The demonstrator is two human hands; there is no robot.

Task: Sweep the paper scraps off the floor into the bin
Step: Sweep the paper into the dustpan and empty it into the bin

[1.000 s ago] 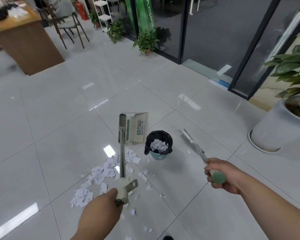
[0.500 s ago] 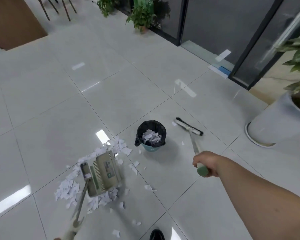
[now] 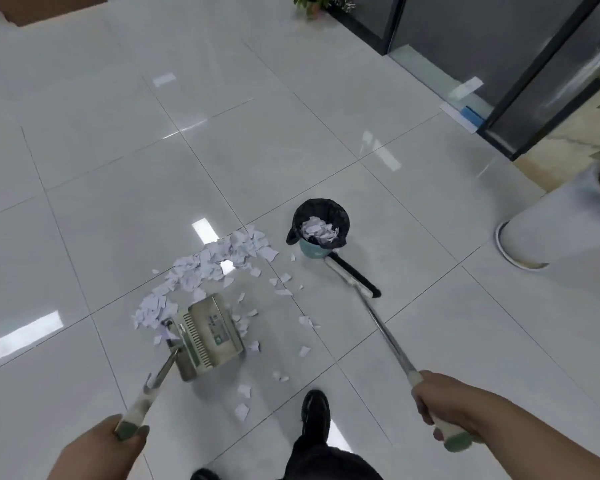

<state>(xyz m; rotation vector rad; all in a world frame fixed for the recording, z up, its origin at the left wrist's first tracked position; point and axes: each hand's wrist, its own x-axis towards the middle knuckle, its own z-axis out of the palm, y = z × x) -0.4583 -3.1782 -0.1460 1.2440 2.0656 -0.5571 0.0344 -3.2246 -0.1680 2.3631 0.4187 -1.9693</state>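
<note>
Left hand (image 3: 97, 448) grips the dustpan (image 3: 208, 336) handle, right hand (image 3: 444, 400) grips the broom (image 3: 355, 280) handle; centre-frame paper scraps (image 3: 215, 261) look light, easily scattered.

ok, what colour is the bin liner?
Black liner over a teal bin; the head view shows it.
</note>
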